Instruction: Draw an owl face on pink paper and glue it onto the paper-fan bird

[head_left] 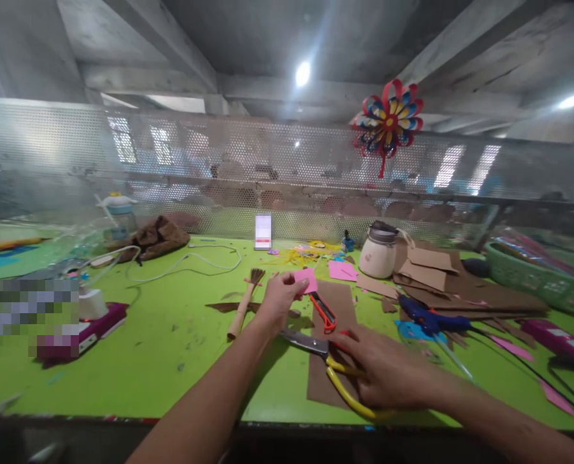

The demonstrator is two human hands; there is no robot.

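My left hand (282, 296) pinches a small piece of pink paper (305, 279) between thumb and fingers, above the table. My right hand (388, 364) is closed at the yellow handles of a pair of scissors (311, 343), whose blades point left. A red bit shows by my right thumb; I cannot make out what it belongs to. A red utility knife (324, 313) lies between my hands on a strip of brown cardboard (340, 303). Left of my left hand is a rolled brown paper tube with frayed bristles (243, 309).
A blue glue gun (429, 317) lies at right, near a green basket (538, 270), brown cardboard sheets (490, 293) and a white jug (378, 252). A phone (262, 232) stands at the back. A purple power strip (103, 328) sits at left, with a white cable (195, 264) behind.
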